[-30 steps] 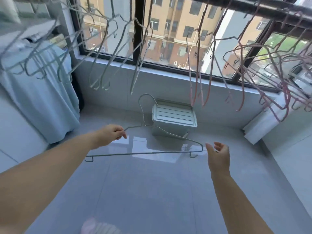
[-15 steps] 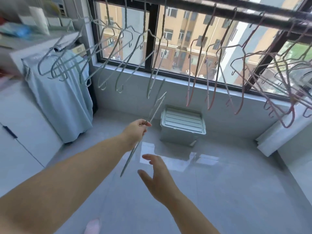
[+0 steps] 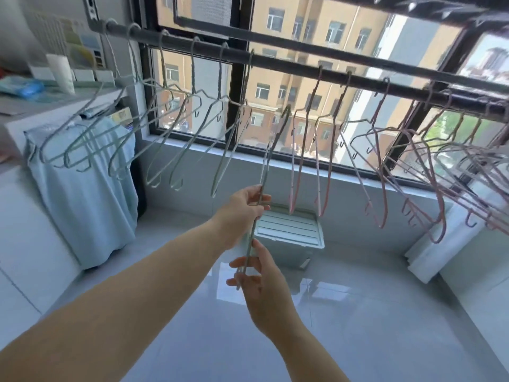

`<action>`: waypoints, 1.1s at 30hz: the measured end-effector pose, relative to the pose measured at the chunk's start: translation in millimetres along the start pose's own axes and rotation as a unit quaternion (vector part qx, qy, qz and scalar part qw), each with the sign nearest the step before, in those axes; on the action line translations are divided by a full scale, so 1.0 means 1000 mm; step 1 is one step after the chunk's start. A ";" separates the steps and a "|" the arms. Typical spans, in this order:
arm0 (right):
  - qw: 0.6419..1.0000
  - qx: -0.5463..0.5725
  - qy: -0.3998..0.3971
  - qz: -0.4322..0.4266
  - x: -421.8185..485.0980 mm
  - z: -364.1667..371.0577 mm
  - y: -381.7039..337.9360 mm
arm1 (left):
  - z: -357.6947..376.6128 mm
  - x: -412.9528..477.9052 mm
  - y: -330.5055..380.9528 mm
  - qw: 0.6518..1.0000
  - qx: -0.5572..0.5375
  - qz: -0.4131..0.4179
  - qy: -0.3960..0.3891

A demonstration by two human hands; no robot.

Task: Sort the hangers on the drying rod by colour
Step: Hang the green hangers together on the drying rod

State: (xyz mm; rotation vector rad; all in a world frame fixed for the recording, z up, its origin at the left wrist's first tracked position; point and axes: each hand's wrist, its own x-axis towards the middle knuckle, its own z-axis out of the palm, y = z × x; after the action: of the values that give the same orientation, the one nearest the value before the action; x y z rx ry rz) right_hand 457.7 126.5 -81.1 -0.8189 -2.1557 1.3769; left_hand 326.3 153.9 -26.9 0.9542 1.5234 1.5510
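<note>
Far left there's a pale blue cloth (image 3: 82, 188) draped over a white cabinet (image 3: 30, 216), with a shelf of bottles above it. The dark drying rod (image 3: 275, 60) runs across the window, and the green hangers (image 3: 154, 128) are all bunched on its left stretch, hooks over the bar. Middle of the shot: the left hand (image 3: 242, 208) has its fingers pinched shut around one more green hanger (image 3: 268, 158) (seen edge-on, so it looks like a thin stick), hook end pointing up toward the rod but not on it, right in the gap between the two colour groups. The right hand (image 3: 261, 279) sits just below, fingers loosely curled on the hanger's lower end. Behind them a green lidded bin (image 3: 289, 232) stands on the tile floor. Pink hangers (image 3: 385, 166) fill the rod's right side.
</note>
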 end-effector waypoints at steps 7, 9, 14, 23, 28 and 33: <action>0.997 0.016 0.045 -0.060 0.052 -0.021 -0.052 | -0.024 0.024 0.057 0.983 0.136 0.124 -0.011; 0.996 -0.006 0.054 -0.073 0.069 -0.028 -0.066 | -0.027 0.034 0.074 0.980 0.144 0.139 -0.008; 0.995 -0.028 0.073 -0.069 0.101 -0.039 -0.091 | -0.031 0.060 0.097 0.980 0.147 0.133 -0.014; 0.996 -0.041 0.082 -0.020 0.123 -0.039 -0.095 | -0.041 0.088 0.088 0.987 0.128 0.093 -0.034; 0.995 -0.039 0.088 -0.005 0.128 -0.030 -0.089 | -0.045 0.093 0.078 0.992 0.093 0.071 -0.043; 0.991 -0.098 0.088 0.005 0.126 -0.024 -0.093 | -0.048 0.090 0.076 0.988 0.137 0.054 -0.036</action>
State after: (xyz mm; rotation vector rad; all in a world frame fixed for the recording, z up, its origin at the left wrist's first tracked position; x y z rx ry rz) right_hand 360.4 198.5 20.3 -0.9866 -2.1739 1.0649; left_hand 242.7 212.2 49.2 1.2519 1.6857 1.3869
